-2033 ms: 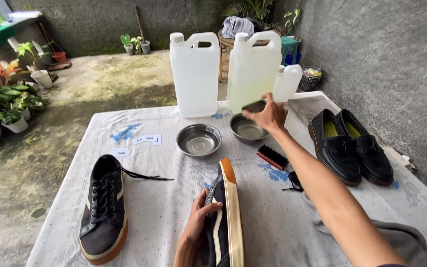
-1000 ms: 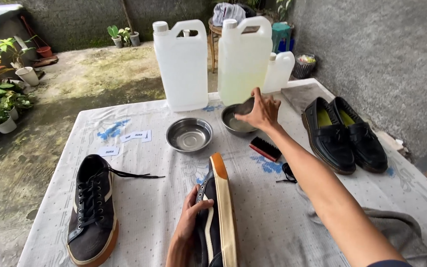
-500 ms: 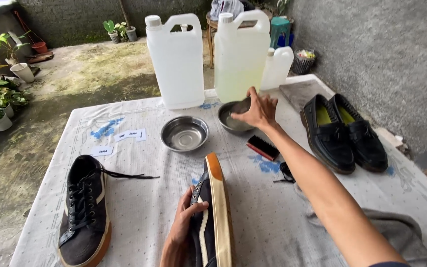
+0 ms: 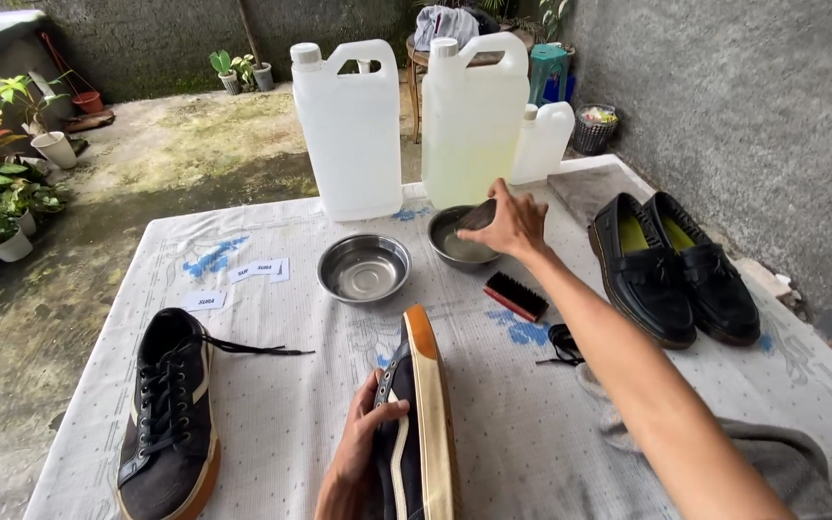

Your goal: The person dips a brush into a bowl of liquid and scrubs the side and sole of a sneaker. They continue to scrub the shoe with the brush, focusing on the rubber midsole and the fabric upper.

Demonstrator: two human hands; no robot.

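An outdoor home yard, probably a back patio used for shoe cleaning: a cloth-covered table [image 4: 243, 404] stands on a mossy concrete floor [image 4: 146, 173] between rough grey walls [image 4: 753, 125]. Potted plants [image 4: 12, 202] line the left, and large plastic jugs [image 4: 353, 135] stand at the table's far edge.

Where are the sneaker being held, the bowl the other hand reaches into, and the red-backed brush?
sneaker [image 4: 426, 414], head view, on its tan sole edge.
bowl [image 4: 443, 231], head view, on its left rim.
brush [image 4: 515, 296], head view, on its black bristles.
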